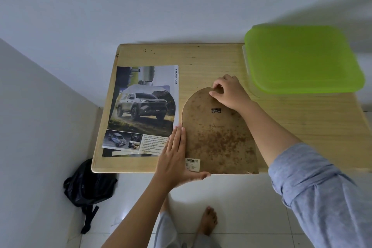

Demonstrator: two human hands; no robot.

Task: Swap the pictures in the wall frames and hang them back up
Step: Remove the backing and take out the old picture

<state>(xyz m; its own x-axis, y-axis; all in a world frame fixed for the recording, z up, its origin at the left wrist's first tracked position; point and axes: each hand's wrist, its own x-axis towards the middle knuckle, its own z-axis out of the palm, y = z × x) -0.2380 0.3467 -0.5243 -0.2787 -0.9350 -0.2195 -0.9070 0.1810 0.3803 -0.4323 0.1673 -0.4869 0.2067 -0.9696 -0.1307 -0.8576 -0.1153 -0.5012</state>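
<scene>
The left hand (175, 159) lies flat, fingers straight, against the arched frame back (217, 137) at frame centre. The right hand (229, 91) pinches its top edge. The desk (302, 119) carries a truck brochure page (141, 110), centre left, between white walls (181, 6).

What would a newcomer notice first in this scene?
The bright green lid at the far right corner of the table stands out first. Next, the stained arched backing board at the near edge, left hand flat along its side, right hand pinching its top. A truck brochure lies left of it.
</scene>
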